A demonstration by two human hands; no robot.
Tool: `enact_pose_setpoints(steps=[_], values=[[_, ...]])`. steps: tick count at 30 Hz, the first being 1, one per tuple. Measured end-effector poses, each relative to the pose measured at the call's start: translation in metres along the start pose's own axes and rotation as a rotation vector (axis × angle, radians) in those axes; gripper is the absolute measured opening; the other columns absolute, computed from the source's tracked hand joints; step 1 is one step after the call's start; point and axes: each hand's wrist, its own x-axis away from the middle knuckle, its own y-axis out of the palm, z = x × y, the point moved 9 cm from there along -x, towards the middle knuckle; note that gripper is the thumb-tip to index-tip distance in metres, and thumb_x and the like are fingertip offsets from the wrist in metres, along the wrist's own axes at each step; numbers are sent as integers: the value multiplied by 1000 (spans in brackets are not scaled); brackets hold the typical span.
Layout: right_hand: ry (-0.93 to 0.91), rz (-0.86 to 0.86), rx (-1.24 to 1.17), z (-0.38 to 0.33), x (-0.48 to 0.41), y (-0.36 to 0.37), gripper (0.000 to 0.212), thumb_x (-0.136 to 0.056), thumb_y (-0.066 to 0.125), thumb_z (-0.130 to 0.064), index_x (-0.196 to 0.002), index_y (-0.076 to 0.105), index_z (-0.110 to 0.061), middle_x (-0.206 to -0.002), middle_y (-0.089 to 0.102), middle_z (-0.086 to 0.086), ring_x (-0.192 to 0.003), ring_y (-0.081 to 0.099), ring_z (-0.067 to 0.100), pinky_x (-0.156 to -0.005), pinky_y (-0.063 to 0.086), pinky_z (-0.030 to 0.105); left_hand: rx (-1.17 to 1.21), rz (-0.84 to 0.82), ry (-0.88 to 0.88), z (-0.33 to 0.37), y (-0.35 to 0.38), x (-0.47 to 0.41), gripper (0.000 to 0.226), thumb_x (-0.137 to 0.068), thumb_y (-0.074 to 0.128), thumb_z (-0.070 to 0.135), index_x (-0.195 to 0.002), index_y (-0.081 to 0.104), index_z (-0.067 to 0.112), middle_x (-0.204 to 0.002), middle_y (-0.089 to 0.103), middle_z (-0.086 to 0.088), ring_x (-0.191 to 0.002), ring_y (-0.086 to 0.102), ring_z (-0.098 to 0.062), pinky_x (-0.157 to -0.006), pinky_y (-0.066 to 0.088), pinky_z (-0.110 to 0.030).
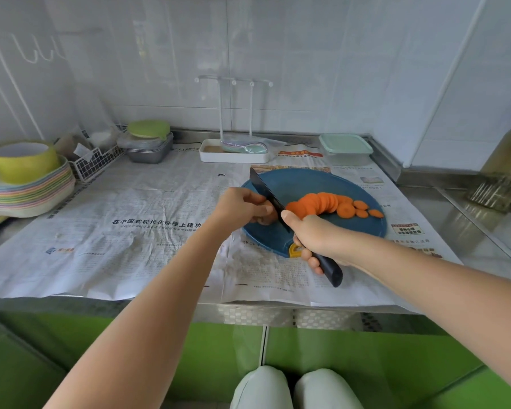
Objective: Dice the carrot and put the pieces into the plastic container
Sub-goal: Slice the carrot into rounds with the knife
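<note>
A: Carrot (322, 203) first, please. Where is it?

B: It is on the blue cutting board (307, 180). Most of it is round slices that lean on each other in a curved row. A few slices lie flat at the right end of the row.

A: And the hands?

B: The left hand (242, 206) has its fingers curled down on the uncut end of the carrot, on the left part of the board. Only a small bit of this end shows under the fingers. The right hand (313, 237) is closed around the dark handle of a knife (267, 191), over the near edge of the board. The black blade crosses the board between the left hand and the slices, with its tip toward the far left edge.

A: Where is the plastic container (344, 146)?

B: Behind the board, well apart from it, close to the wall. A pale green lid is on it.

A: What else is around the board?

B: Newspaper (148, 231) lies under the board and covers much of the steel worktop (455, 214). Behind the board to the left stands a white rack tray (233, 156). Far to the left of the board is a stack of coloured plates (27, 199), and a yellow-green bowl (21, 162) seems to sit on it.
</note>
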Motion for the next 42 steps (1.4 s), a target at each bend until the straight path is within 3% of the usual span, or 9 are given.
enact_pose_setpoints(steps=[2, 5, 10, 13, 19, 27, 32, 38, 42], values=[[5, -17, -18, 0, -1, -1, 59, -95, 30, -65, -74, 40, -10, -54, 42, 6, -36, 37, 17, -41, 36, 24, -78, 8, 34, 4, 1, 2, 31, -80, 75, 16, -107, 64, 6, -98, 68, -3, -92, 65, -18, -86, 54, -30], [24, -53, -56, 2, -2, -3, 58, -95, 32, -64, -73, 41, -11, -50, 40, 4, -33, 35, 16, -40, 35, 21, -208, 50, 108, 11, 3, 6, 31, -80, 76, 21, -106, 64, 11, -94, 63, 4, -86, 58, -10, -69, 42, -14], [30, -122, -95, -5, 0, -6, 56, -96, 35, -62, -68, 42, -13, -44, 41, 1, -34, 36, 15, -40, 37, 19, -271, 82, 177, 16, 5, 9, 31, -81, 74, 19, -108, 64, 9, -94, 61, 4, -83, 55, -8, -58, 37, -7], [26, -119, -98, -5, -2, -4, 56, -95, 36, -62, -68, 43, -13, -43, 41, 1, -34, 36, 15, -40, 38, 20, -303, 66, 157, 16, 4, 5, 29, -84, 71, 21, -109, 63, 11, -97, 60, 4, -87, 54, -10, -66, 37, -11], [30, -79, -40, -4, -7, 6, 58, -95, 33, -63, -73, 43, -10, -48, 42, 3, -37, 37, 17, -42, 38, 23, -214, -12, 77, 15, 0, 1, 12, -85, 68, 15, -93, 61, 9, -96, 67, -15, -90, 65, -27, -84, 55, -35], [61, -92, -62, -3, -12, 11, 59, -95, 32, -64, -73, 45, -10, -49, 43, 3, -35, 37, 14, -43, 38, 20, -237, -39, 74, 9, 0, -3, 24, -84, 71, 21, -104, 62, 11, -101, 68, -10, -92, 66, -23, -87, 55, -36], [64, -108, -143, -3, -10, 12, 56, -96, 33, -62, -69, 41, -13, -44, 41, 2, -29, 36, 14, -39, 37, 16, -291, -22, 128, 14, 2, 8, 28, -82, 73, 20, -107, 62, 14, -102, 64, -2, -92, 60, -17, -78, 49, -26], [70, -193, -394, 9, -2, 4, 53, -94, 42, -59, -70, 43, -13, -46, 39, 1, -35, 34, 13, -38, 33, 18, -228, -76, 137, 12, 7, 11, 22, -81, 72, 9, -89, 58, 25, -105, 66, -5, -101, 61, -22, -96, 48, -41], [60, -339, -661, 19, 1, -6, 53, -93, 46, -57, -66, 47, -12, -45, 34, -3, -30, 32, 9, -30, 28, 16, -221, -79, 139, 12, 8, 9, 21, -84, 68, 9, -97, 58, 22, -106, 65, -5, -101, 61, -22, -96, 49, -39]])
